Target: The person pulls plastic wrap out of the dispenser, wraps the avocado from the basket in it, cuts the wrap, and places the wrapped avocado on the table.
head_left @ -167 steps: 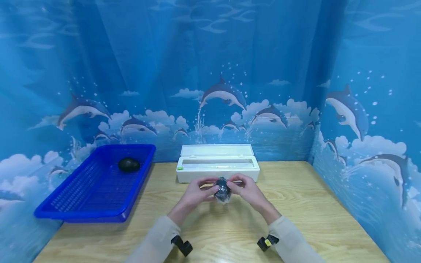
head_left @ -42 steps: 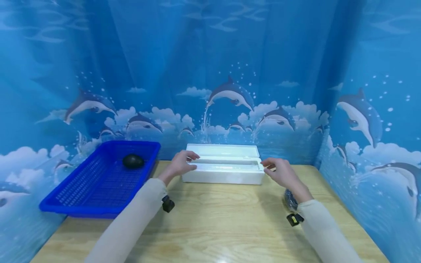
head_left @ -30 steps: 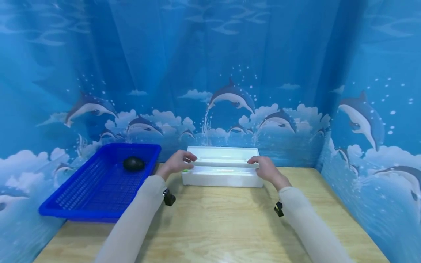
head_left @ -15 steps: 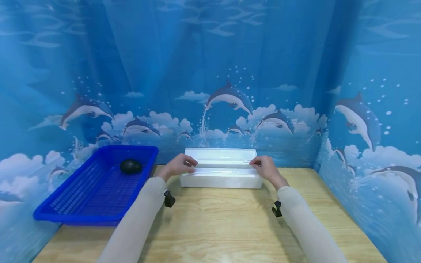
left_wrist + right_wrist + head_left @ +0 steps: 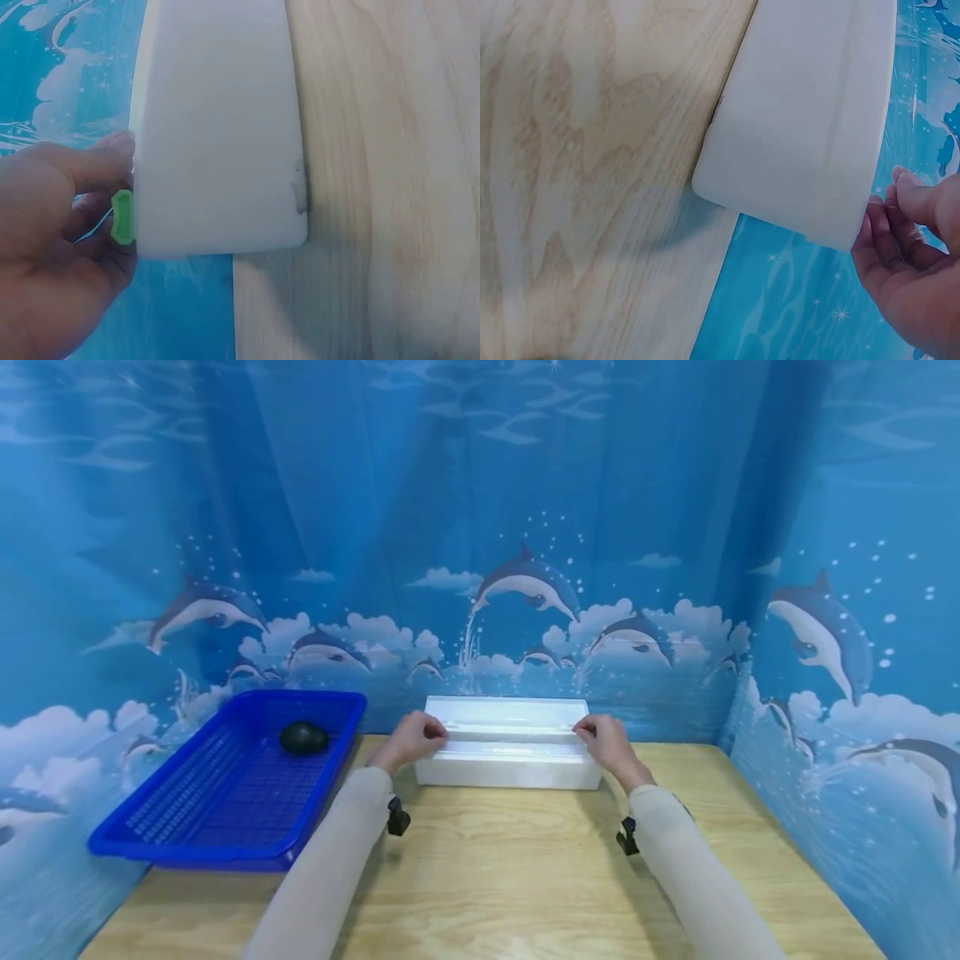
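A white cling film dispenser (image 5: 507, 770) lies across the back of the table with its lid (image 5: 507, 710) raised. At its left end, my left hand (image 5: 412, 739) pinches thumb and fingers together at the edge of the clear cling film (image 5: 517, 749). Beside those fingers, in the left wrist view, is the green cutter slider (image 5: 122, 217). My right hand (image 5: 607, 743) pinches the film edge at the other end, thumb against fingertip. The film itself is barely visible. Only a dark sliver of the film-wrapped object (image 5: 685, 808) shows past my right sleeve.
A blue plastic basket (image 5: 202, 852) stands at the left with a dark avocado (image 5: 303, 737) in it. Dolphin-print curtain (image 5: 480, 527) hangs behind and beside the wooden table (image 5: 495, 877).
Both hands held the wrapped dark object at first; later it lay at the right. They moved to the dispenser's two ends, and my left fingers have since closed together.
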`<state>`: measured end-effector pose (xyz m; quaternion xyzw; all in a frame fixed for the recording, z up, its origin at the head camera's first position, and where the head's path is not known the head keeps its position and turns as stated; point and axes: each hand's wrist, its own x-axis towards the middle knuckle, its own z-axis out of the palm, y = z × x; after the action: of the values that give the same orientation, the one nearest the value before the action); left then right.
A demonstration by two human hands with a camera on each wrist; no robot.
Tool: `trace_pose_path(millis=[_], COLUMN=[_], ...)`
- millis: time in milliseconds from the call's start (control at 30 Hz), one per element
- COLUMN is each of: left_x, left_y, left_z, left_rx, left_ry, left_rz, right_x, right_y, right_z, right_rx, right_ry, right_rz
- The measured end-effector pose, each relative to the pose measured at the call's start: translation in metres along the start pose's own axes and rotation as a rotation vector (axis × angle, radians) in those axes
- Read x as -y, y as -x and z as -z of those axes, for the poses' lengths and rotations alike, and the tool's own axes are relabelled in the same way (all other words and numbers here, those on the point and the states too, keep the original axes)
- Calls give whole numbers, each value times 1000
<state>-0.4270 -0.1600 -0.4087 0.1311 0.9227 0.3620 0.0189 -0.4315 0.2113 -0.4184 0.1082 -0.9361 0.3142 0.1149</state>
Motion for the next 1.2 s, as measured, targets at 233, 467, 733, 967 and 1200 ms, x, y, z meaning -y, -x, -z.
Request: trace_pose_path(millis=[233,467,733,967,1200], left_x=[2,1,3,5,2], left_y=[-1,-2,-3,-1,-2], left_z=[-6,-10,-10,-11,-11], left_rx=[-45,-74,-95,-99,-111], left_ry=[10,0,9,12,1], left_rz=[-2,2,4,6,31], right_x=[-1,0,1,1,2], right_y=[1,2,3,4,4], right_z=[-2,-1,0,-2,1], right_rx=[-13,2,27,37,25], right_ry=[13,18,3,-10,-34], right_rz=[12,9,9,-7,9])
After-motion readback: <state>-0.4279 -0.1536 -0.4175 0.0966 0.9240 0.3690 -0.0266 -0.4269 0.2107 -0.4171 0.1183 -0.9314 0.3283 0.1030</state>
